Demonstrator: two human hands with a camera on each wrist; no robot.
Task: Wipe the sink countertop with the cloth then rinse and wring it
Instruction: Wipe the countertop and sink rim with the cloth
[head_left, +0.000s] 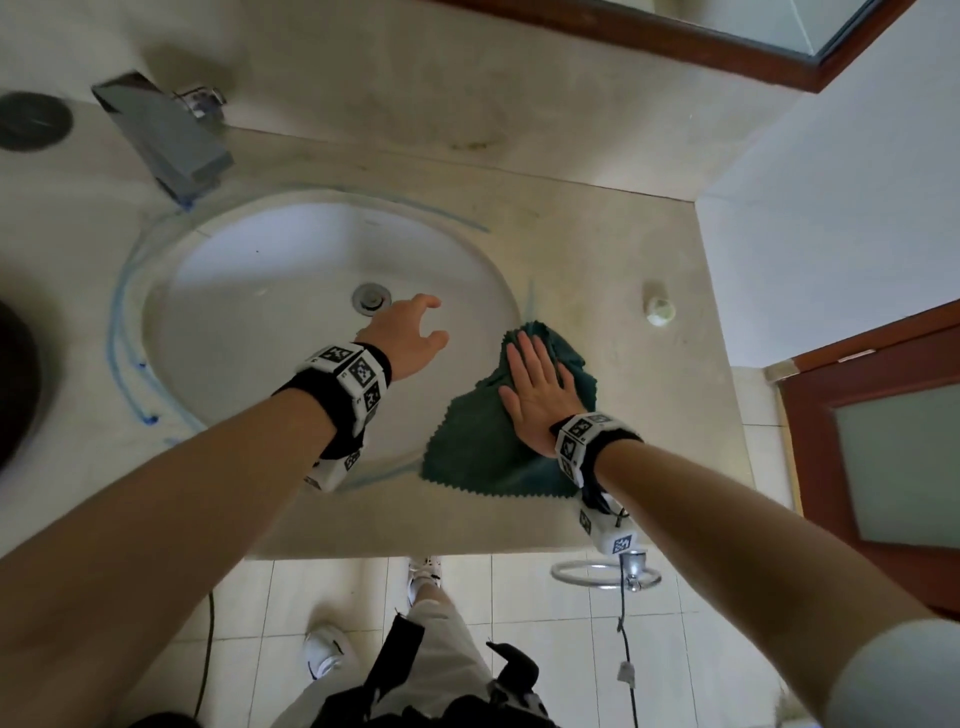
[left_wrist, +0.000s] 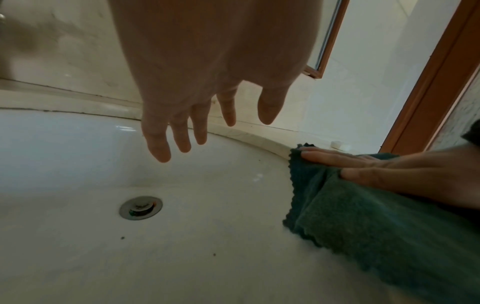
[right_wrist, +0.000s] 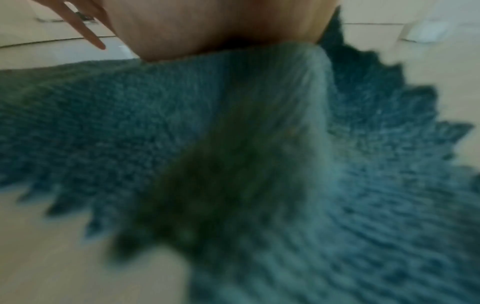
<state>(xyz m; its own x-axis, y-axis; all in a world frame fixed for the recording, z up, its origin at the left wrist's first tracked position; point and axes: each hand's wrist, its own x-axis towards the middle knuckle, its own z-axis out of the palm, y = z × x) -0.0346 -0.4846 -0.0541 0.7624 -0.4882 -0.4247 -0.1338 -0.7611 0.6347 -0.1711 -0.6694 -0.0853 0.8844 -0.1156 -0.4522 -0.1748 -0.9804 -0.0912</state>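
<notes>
A dark green cloth (head_left: 475, 441) with a zigzag edge lies on the beige countertop (head_left: 613, 249), right beside the sink basin (head_left: 270, 291). My right hand (head_left: 535, 387) presses flat on the cloth, fingers straight. In the left wrist view the same cloth (left_wrist: 376, 226) overlaps the basin rim under that right hand (left_wrist: 363, 168). In the right wrist view the cloth (right_wrist: 182, 127) fills the picture, blurred. My left hand (head_left: 410, 332) hovers over the basin near the drain (head_left: 371, 297), fingers relaxed and holding nothing; the left wrist view shows the left hand (left_wrist: 197, 127) above the drain (left_wrist: 140, 207).
A grey faucet (head_left: 166, 135) stands at the back left of the basin. A small pale soap piece (head_left: 658, 309) lies on the counter at the right. Blue marks ring the basin's edge (head_left: 124, 322). A wall and a brown door frame (head_left: 852, 353) bound the right side.
</notes>
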